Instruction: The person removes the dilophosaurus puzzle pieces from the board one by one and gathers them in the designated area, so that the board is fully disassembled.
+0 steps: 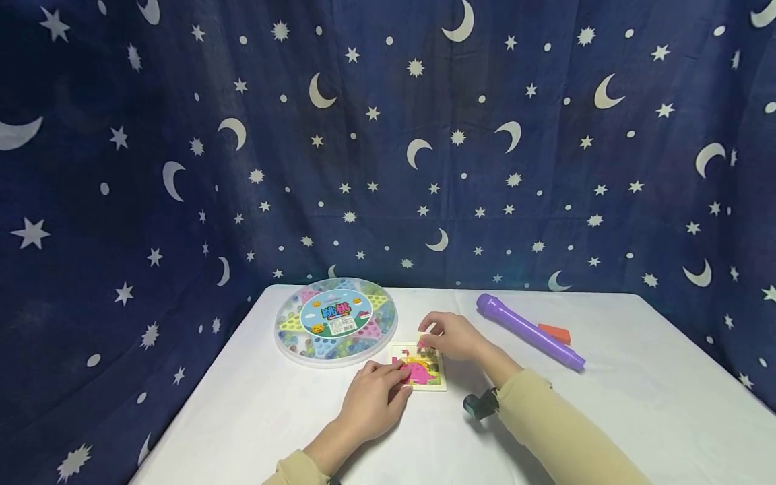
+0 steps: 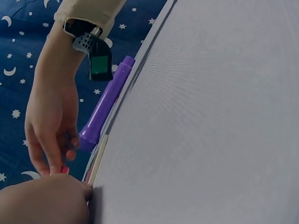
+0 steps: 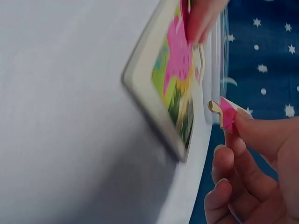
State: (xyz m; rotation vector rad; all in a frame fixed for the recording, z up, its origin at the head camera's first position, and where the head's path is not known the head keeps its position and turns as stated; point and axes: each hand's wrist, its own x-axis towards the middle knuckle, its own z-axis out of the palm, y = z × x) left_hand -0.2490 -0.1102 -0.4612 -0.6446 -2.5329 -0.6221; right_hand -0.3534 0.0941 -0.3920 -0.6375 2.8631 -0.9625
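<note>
A small jigsaw puzzle board [image 1: 429, 388] with a pale frame and a pink dinosaur picture lies on the white table. My left hand [image 1: 371, 401] rests at its left side, fingertips on the picture and thumb by the near left corner. Above the far edge of the board, my right hand [image 1: 451, 337] pinches a puzzle piece [image 3: 227, 114] between thumb and index finger. Pink with a pale edge and a rounded tab, the piece is held up off the board in the right wrist view. The left fingertips [image 3: 201, 25] cover part of the dinosaur there.
A round Chinese checkers box [image 1: 285, 347] with marbles under its clear lid stands behind the board to the left. To the right lie a purple microphone-shaped tube [image 1: 527, 330] and an orange-red block [image 1: 556, 333]. A starry blue curtain [image 1: 388, 188] hangs behind the table.
</note>
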